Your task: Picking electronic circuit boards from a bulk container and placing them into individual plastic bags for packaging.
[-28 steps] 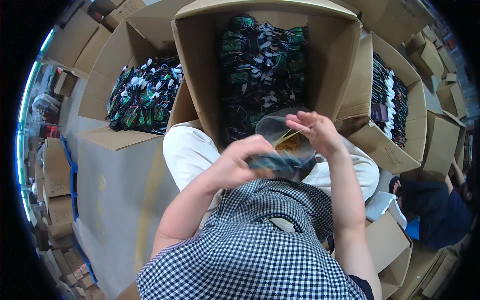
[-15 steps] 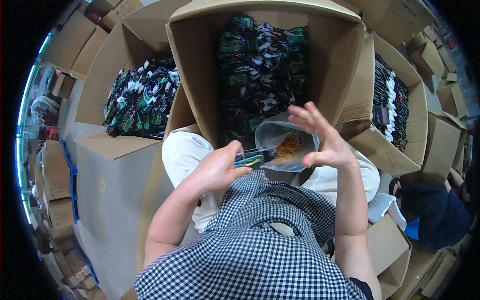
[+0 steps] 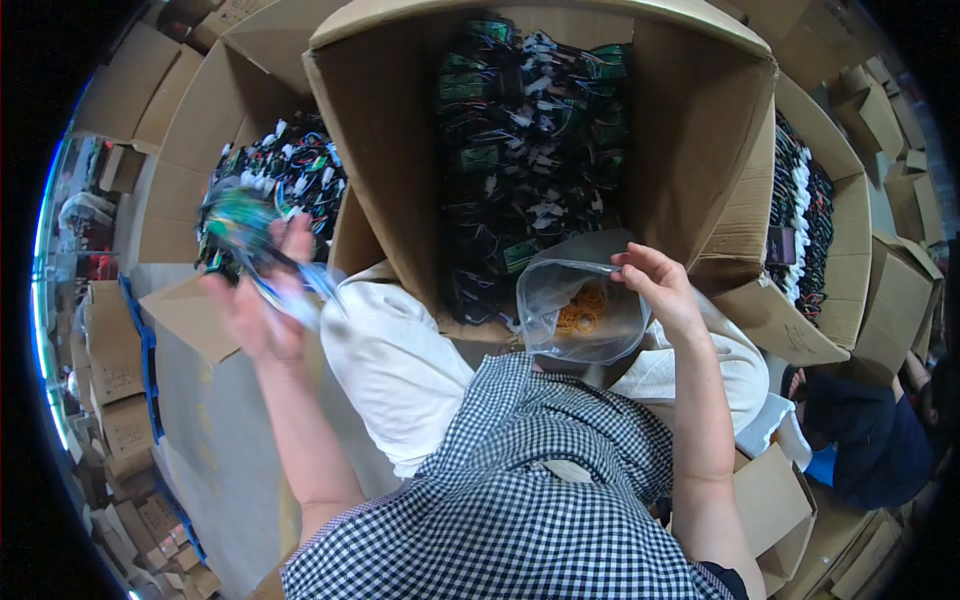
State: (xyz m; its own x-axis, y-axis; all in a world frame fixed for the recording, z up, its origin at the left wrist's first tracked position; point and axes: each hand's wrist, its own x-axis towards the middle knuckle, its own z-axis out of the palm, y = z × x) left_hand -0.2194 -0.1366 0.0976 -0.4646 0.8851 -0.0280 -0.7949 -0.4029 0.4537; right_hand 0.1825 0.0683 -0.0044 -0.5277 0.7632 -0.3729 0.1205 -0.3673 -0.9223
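A: "Floor and cartons?"
B: "Grey floor, left carton, central carton, right carton."
A: "Hands?"
B: "Wired board, blurred, before the left carton: long axis slanting, wires toward lower right; your left hand, grip unclear. Clear bag, rim pinched by your right hand."

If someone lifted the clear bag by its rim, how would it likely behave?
The clear bag is probably floppy, since its see-through walls look thin and creased. It is likely light, as only a small heap of orange bands shows inside. With its mouth open, it might spill if tipped.
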